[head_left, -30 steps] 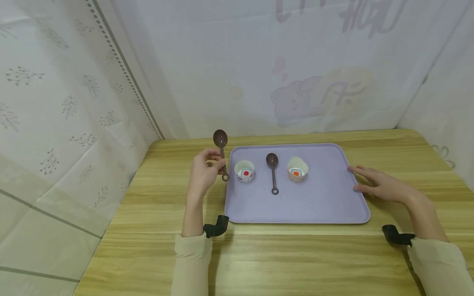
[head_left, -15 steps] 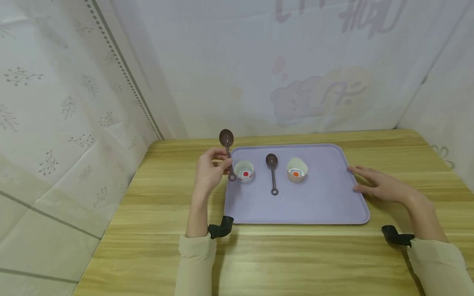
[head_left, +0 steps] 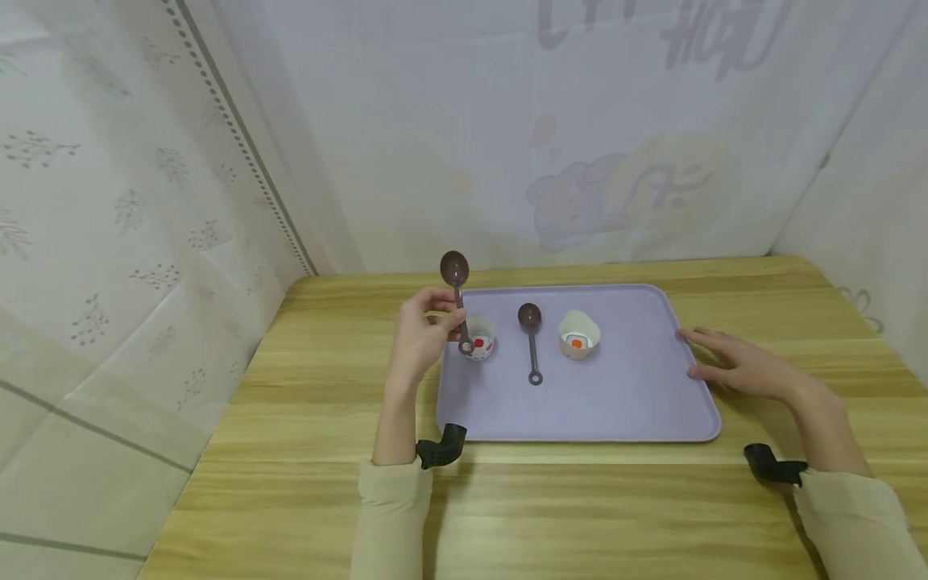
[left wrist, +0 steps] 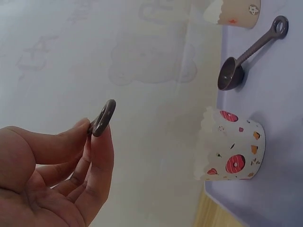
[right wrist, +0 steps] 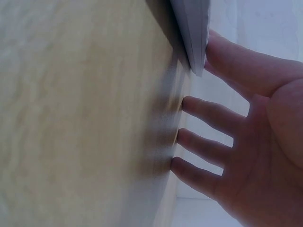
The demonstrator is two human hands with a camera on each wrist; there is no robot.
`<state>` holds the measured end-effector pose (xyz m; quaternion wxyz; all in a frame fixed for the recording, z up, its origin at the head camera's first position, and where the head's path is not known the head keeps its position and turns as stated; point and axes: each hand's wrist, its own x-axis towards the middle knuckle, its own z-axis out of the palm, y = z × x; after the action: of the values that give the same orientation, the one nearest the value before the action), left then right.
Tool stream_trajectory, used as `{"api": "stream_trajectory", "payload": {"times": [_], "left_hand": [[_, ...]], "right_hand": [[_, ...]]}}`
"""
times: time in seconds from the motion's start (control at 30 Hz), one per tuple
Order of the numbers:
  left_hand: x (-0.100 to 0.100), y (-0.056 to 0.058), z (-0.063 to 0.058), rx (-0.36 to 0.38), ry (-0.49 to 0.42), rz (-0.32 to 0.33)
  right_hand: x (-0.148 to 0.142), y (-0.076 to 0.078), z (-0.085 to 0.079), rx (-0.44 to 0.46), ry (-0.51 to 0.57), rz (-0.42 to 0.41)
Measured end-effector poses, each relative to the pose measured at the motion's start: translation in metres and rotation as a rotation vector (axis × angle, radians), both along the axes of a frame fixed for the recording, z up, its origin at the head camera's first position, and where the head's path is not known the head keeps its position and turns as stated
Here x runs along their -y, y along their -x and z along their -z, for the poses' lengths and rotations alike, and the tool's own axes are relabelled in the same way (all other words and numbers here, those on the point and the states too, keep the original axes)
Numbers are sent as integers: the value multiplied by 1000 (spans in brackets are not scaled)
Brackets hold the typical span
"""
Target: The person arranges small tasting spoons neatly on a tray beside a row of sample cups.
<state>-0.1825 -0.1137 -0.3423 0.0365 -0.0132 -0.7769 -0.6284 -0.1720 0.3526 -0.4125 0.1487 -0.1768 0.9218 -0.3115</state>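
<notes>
The raised spoon point(head_left: 455, 271) is pinched by its handle in the left hand point(head_left: 420, 337); it has been shifted rightward, so it is brought nearer the left cup point(head_left: 482, 344) but not yet set down. The right edge of the tray point(head_left: 638, 403) is touched by the right hand point(head_left: 750, 367), its fingers spread. The second spoon point(head_left: 530, 319) is laid between the cups.

Left fingers point(left wrist: 102, 156) curled — right fingers point(right wrist: 213, 115) apart.

The left hand point(head_left: 424, 332) has carried its brown spoon point(head_left: 454, 269) rightward (the handle point(head_left: 465, 331) now partly hides the patterned cup point(head_left: 482, 338) in head view).
</notes>
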Motion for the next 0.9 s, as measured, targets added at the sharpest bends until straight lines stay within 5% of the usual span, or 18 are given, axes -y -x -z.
{"api": "stream_trajectory", "payload": {"times": [0.9], "left_hand": [[-36,2,1,16,-115,64]], "right_hand": [[0,-1,0,-15,1,1]]}}
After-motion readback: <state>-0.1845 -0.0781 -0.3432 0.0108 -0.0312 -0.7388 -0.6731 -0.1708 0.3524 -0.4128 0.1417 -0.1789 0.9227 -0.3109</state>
